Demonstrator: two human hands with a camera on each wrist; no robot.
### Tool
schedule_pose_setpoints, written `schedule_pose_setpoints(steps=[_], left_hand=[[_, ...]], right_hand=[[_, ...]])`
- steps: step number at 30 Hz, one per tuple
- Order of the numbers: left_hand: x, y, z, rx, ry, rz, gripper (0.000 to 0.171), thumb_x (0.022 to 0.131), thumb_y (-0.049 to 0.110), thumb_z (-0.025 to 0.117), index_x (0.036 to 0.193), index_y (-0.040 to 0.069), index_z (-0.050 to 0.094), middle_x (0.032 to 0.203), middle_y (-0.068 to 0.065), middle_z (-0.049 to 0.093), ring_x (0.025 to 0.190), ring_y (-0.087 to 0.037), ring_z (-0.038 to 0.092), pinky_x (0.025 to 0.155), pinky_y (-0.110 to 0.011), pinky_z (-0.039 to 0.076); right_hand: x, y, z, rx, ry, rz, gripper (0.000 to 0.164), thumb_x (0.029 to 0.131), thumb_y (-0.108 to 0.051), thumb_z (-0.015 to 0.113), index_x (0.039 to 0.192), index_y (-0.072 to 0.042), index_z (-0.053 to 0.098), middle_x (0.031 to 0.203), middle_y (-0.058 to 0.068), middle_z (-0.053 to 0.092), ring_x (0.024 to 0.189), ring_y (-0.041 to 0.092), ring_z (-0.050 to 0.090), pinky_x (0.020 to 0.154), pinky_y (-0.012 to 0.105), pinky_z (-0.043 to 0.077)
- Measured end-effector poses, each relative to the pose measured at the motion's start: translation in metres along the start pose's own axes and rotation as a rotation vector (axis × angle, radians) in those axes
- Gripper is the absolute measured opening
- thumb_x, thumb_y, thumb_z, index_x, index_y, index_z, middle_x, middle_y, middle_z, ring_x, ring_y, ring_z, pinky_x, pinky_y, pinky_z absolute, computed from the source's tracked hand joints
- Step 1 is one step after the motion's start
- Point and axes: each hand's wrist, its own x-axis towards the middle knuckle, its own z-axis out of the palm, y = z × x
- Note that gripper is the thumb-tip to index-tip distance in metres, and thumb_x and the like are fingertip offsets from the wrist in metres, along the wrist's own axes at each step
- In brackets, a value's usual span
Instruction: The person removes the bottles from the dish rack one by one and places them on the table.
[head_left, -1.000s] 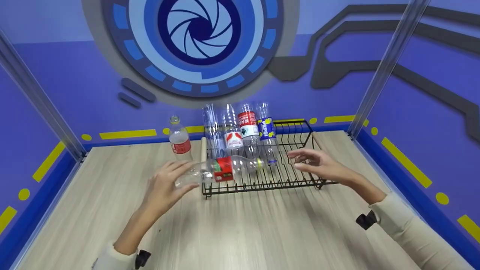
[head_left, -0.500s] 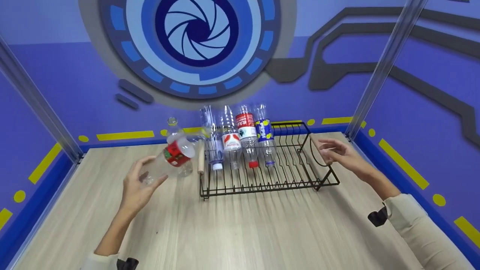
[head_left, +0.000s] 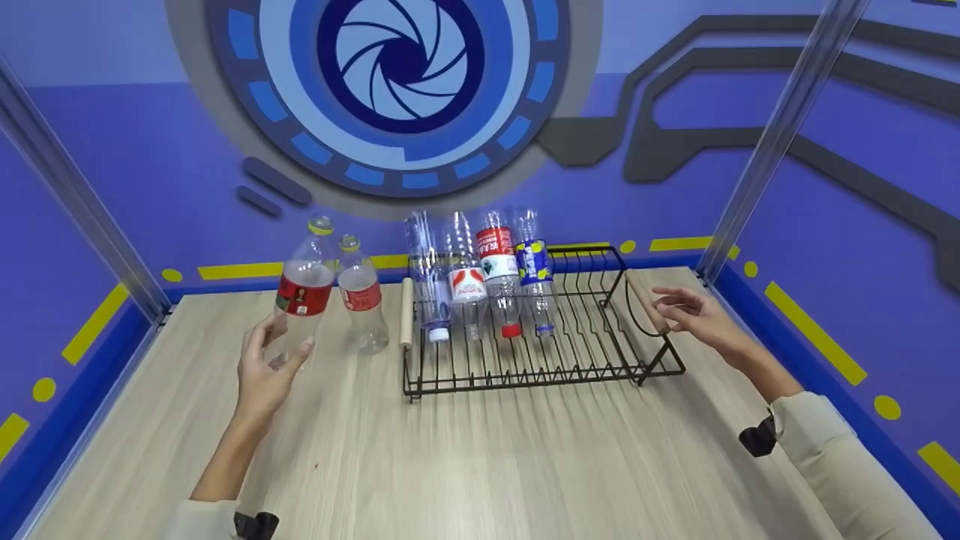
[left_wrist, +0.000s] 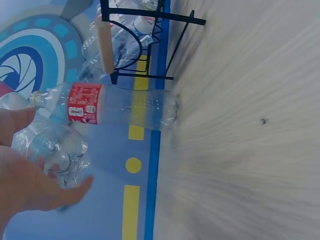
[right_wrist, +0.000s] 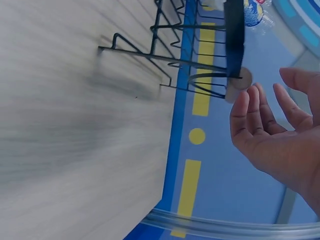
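Large red-labelled bottle [head_left: 304, 296], as my head camera shows it, points neck up, its long axis near upright but leaning a little, so that the yellow-ringed mouth tips to the right and the base sits lower left. I have it in the left hand [head_left: 266, 371], thumb on one side and fingers curved round the other, pinching the lower part; label and neck rise above the grip. My left wrist view, turned on its side, puts the base in the air, apart from the table [head_left: 487, 465]. Just right of it a smaller clear bottle [head_left: 361, 296] stands upright on the table, its own red label facing me.

Well apart, across the black wire rack [head_left: 517, 384], I see the right hand [head_left: 701, 322], fingers loosely bent and spread, holding nothing. Its fingertips are right by the wooden handle [head_left: 646, 300] at that end; whether they touch it I cannot tell. Between the hands, four bottles [head_left: 495, 251] lie side by side in the rack, necks toward me.
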Motion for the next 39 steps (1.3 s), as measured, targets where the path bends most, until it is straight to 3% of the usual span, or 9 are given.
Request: schedule_pose_setpoints(steps=[4, 7, 12, 17, 24, 29, 34, 39], left_hand=[[0.004, -0.008, 0.000, -0.009, 0.026, -0.048, 0.070, 0.099, 0.024, 0.068, 0.156, 0.008, 0.030, 0.161, -0.015, 0.035, 0.154, -0.031, 0.025, 0.128, -0.057, 0.013], [0.008, -0.013, 0.000, -0.059, 0.027, -0.080, 0.071, 0.099, 0.022, 0.068, 0.156, 0.007, 0.028, 0.164, -0.016, 0.033, 0.157, -0.031, 0.021, 0.129, -0.055, 0.010], [0.017, -0.018, 0.004, -0.131, 0.017, -0.117, 0.071, 0.099, 0.013, 0.068, 0.154, 0.004, 0.024, 0.162, -0.018, 0.030, 0.157, -0.031, 0.024, 0.130, -0.045, 0.013], [0.027, -0.023, 0.010, -0.166, -0.006, -0.147, 0.070, 0.099, 0.008, 0.065, 0.153, 0.002, 0.021, 0.162, -0.019, 0.029, 0.156, -0.032, 0.024, 0.129, -0.045, 0.018], [0.045, -0.026, 0.018, -0.077, 0.016, -0.225, 0.073, 0.097, 0.017, 0.070, 0.153, 0.003, 0.025, 0.160, -0.019, 0.033, 0.151, -0.033, 0.030, 0.125, -0.050, 0.026], [0.057, -0.031, 0.024, -0.043, 0.050, -0.300, 0.072, 0.095, 0.013, 0.070, 0.151, 0.004, 0.026, 0.159, -0.020, 0.034, 0.150, -0.034, 0.031, 0.125, -0.050, 0.027], [0.065, -0.042, 0.031, -0.054, 0.086, -0.304, 0.066, 0.093, 0.008, 0.070, 0.148, 0.003, 0.033, 0.155, -0.020, 0.038, 0.147, -0.034, 0.034, 0.124, -0.049, 0.029], [0.070, -0.053, 0.036, -0.056, 0.084, -0.321, 0.067, 0.092, 0.005, 0.071, 0.148, 0.003, 0.036, 0.154, -0.020, 0.041, 0.147, -0.035, 0.035, 0.123, -0.048, 0.031]], right_hand=[[0.000, 0.006, -0.002, 0.006, -0.017, 0.035, 0.055, 0.105, -0.029, 0.059, 0.150, 0.000, 0.046, 0.135, 0.015, 0.059, 0.105, 0.001, 0.064, 0.085, 0.022, 0.055], [0.000, 0.012, -0.002, 0.029, -0.047, 0.061, 0.055, 0.105, -0.030, 0.060, 0.150, -0.002, 0.046, 0.135, 0.008, 0.060, 0.106, 0.003, 0.065, 0.087, 0.025, 0.056], [0.000, 0.027, -0.003, 0.068, -0.121, 0.109, 0.051, 0.106, -0.031, 0.056, 0.151, -0.009, 0.047, 0.126, -0.010, 0.066, 0.116, 0.011, 0.064, 0.090, 0.027, 0.054], [0.001, 0.043, -0.003, 0.175, -0.167, 0.112, 0.050, 0.108, -0.027, 0.051, 0.155, -0.011, 0.041, 0.122, -0.006, 0.067, 0.113, 0.012, 0.064, 0.088, 0.029, 0.055], [0.004, 0.054, -0.005, 0.300, -0.201, 0.117, 0.045, 0.110, -0.022, 0.046, 0.155, -0.017, 0.042, 0.125, -0.003, 0.066, 0.109, 0.010, 0.065, 0.089, 0.033, 0.054], [0.003, 0.055, -0.005, 0.356, -0.199, 0.148, 0.043, 0.110, -0.024, 0.047, 0.153, -0.022, 0.046, 0.124, -0.005, 0.066, 0.110, 0.010, 0.065, 0.092, 0.036, 0.051], [0.000, 0.057, -0.005, 0.412, -0.228, 0.159, 0.043, 0.111, -0.023, 0.043, 0.154, -0.028, 0.045, 0.128, -0.005, 0.062, 0.113, 0.012, 0.062, 0.098, 0.043, 0.046], [0.001, 0.057, -0.004, 0.461, -0.245, 0.144, 0.043, 0.111, -0.021, 0.043, 0.153, -0.028, 0.045, 0.127, -0.002, 0.062, 0.113, 0.014, 0.062, 0.093, 0.039, 0.050]])
